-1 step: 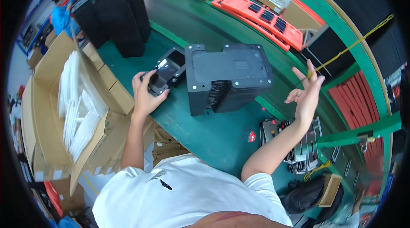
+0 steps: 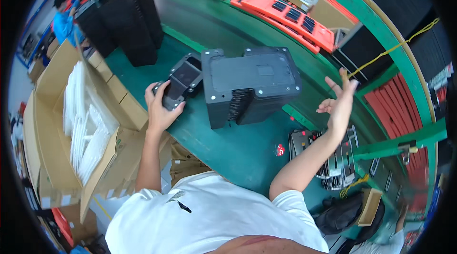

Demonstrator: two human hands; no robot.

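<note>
A black plastic frame [image 2: 183,79] with a glossy dark middle and pale dots at its corners tilts at the left of a tall stack of black panels [image 2: 252,75]. My left hand [image 2: 163,111] grips its near end, thumb on one side and fingers on the other. To the right of the stack, my right hand [image 2: 337,106] is raised with its fingers spread. A yellow cord [image 2: 385,54] runs from the upper right down to its fingertips. Whether the fingers touch the cord I cannot make out.
More black stacks [image 2: 128,20] stand far left on the green table [image 2: 214,151]. A carton [image 2: 50,144] of white foam sheets is at left. Orange trays [image 2: 285,18] line the back. Thin metal-edged panels [image 2: 328,159] lie right. A person in blue [image 2: 64,25] is far left.
The view has shifted slightly, so the stacks and trays sit a little further left. The yellow cord looks slacker. My left hand keeps its grip on the frame; my right fingers stay spread.
</note>
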